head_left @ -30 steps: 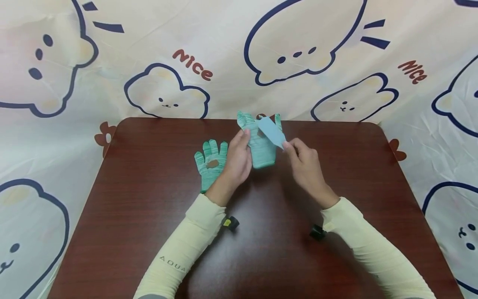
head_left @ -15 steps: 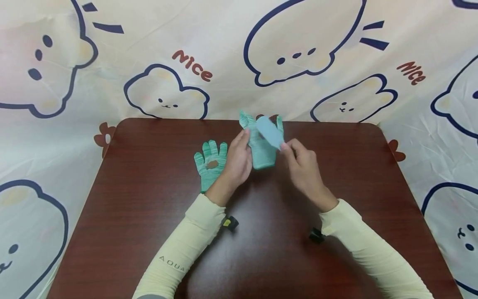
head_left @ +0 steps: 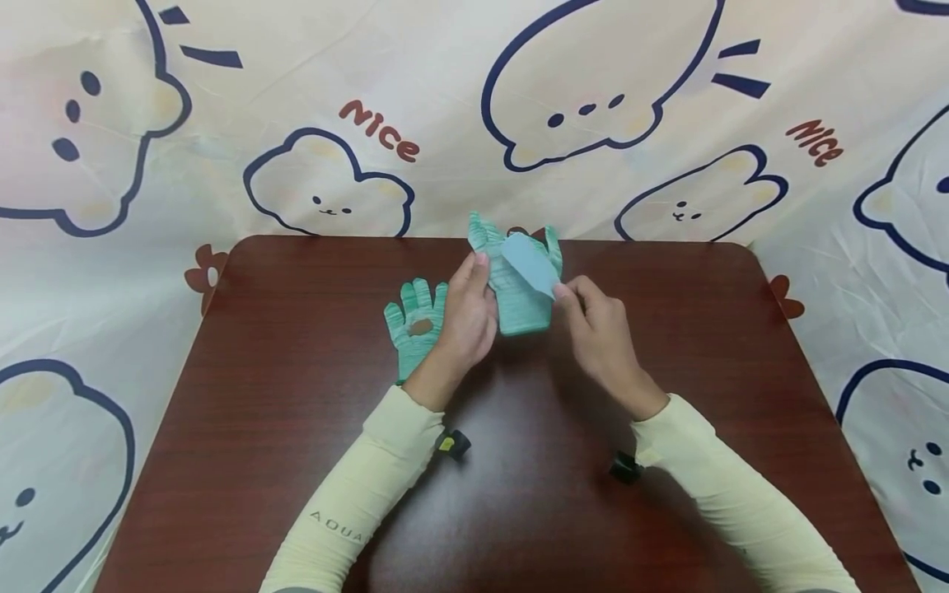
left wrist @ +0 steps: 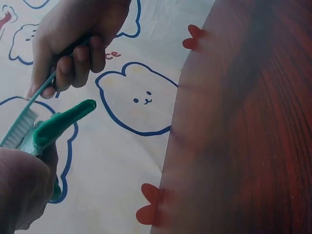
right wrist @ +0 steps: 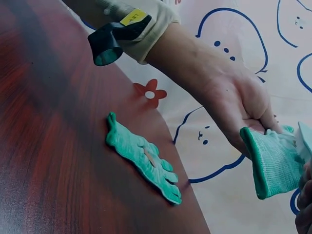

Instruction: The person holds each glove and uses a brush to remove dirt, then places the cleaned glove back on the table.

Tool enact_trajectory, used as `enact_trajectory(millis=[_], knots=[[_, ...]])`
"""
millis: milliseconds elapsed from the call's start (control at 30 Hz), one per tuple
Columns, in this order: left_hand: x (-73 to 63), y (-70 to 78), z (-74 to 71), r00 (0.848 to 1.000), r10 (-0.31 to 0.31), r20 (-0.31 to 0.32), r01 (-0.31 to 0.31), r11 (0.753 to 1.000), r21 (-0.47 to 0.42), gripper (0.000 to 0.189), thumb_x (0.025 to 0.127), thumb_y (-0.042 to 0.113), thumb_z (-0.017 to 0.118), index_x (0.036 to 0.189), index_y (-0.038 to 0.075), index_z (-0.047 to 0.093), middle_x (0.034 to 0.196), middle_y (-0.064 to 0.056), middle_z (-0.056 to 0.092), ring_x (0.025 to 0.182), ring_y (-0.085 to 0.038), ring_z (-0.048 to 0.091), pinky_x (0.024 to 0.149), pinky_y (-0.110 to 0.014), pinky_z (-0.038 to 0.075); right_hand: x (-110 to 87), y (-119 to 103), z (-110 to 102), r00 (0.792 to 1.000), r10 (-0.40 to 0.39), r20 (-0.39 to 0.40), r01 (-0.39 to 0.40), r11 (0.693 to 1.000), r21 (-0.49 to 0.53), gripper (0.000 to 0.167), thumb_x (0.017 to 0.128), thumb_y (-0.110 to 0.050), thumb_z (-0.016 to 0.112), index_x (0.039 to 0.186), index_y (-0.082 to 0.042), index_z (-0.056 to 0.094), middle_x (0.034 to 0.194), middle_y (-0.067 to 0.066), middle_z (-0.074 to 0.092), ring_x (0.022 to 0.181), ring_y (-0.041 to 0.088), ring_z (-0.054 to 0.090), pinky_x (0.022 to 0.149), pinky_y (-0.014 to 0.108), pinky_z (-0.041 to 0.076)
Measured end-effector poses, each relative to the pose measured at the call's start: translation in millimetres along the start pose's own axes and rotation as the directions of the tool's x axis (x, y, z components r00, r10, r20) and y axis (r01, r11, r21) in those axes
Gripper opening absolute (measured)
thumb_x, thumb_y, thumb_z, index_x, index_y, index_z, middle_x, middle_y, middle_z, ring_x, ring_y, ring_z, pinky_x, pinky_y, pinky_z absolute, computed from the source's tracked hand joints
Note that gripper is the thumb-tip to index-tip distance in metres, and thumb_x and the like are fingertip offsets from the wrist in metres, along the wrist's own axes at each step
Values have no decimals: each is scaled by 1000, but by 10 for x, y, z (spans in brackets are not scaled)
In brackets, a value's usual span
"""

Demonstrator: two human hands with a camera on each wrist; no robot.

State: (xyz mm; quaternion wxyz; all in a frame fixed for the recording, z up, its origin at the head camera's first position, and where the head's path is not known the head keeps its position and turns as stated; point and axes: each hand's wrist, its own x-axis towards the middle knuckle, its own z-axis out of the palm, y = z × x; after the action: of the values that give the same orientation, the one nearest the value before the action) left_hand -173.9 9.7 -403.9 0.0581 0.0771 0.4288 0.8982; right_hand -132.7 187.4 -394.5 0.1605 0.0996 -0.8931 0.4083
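Note:
A green knit glove (head_left: 524, 313) is raised above the far part of the table, and my left hand (head_left: 469, 317) grips it by its left side. My right hand (head_left: 602, 338) holds a light blue brush (head_left: 530, 262) by its handle; the brush head lies over the glove's palm. White bristles (left wrist: 22, 130) face the glove in the left wrist view and appear to touch it. A second green glove (head_left: 415, 339), with a brown patch (head_left: 420, 327) on its palm, lies flat to the left, partly behind my left forearm.
Beneath both hands is a dark brown wooden table (head_left: 296, 461). A white curtain (head_left: 445, 189) with cartoon prints hangs behind its far edge and along the sides. Black wrist cameras (head_left: 454, 445) sit on both sleeves.
The brush has shifted slightly left and down across the held glove, covering a brown patch that showed a second ago. The held glove has tilted a little. The second glove stays put.

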Motion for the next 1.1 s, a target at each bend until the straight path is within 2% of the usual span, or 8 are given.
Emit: enact_trajectory(millis=[100,167,333,467,667,833,1100], knots=[[3,7,-4,1000,-2,-3,2,1000,3,29,114,25,29,117,10,53,108,2,52,106,-7,49,90,-18,46,4,18,-33,1000,23,-10,-23,1000,16,36,109,-36,51,97,-5,64,62,2,42,52,15,38,47,26,30],[-2,11,-11,1000,-11,-10,11,1000,2,30,114,26,29,123,10,53,115,2,53,113,-7,50,96,-18,47,6,38,-57,999,38,-18,-37,999,35,36,109,-36,51,97,-4,63,63,3,44,52,15,39,46,25,30],[-1,29,-45,1000,-11,-27,11,1000,-17,35,114,25,28,135,6,48,132,1,50,132,-6,44,111,-20,40,20,53,-102,997,65,-52,-60,993,101,37,109,-36,49,96,-3,61,67,6,49,56,15,42,46,24,32],[6,38,-61,1000,-9,4,9,999,-51,42,114,25,28,146,2,40,142,-1,47,142,-9,40,121,-27,34,14,-13,-67,998,52,-20,-49,991,125,38,109,-37,48,96,-3,62,67,6,50,56,16,44,46,25,33],[6,43,-27,999,-22,47,25,998,-60,42,114,23,29,148,0,38,136,-3,50,136,-12,46,120,-29,38,-23,-79,56,998,1,66,-3,999,33,34,110,-36,48,96,-8,60,64,1,45,55,15,43,49,26,35],[-1,58,-41,999,-10,46,12,999,-36,42,114,21,27,151,1,36,137,-5,51,136,-13,47,121,-31,38,-25,-59,59,1000,-21,12,21,999,-47,32,109,-34,50,96,-7,62,61,1,42,52,14,40,48,27,32],[-7,123,-84,996,2,90,1,999,-33,51,114,23,26,163,10,18,163,-5,34,152,-14,33,127,-36,29,4,14,-35,997,-24,-68,19,997,-78,34,108,-33,52,98,-2,61,61,4,43,51,15,38,45,25,29]])
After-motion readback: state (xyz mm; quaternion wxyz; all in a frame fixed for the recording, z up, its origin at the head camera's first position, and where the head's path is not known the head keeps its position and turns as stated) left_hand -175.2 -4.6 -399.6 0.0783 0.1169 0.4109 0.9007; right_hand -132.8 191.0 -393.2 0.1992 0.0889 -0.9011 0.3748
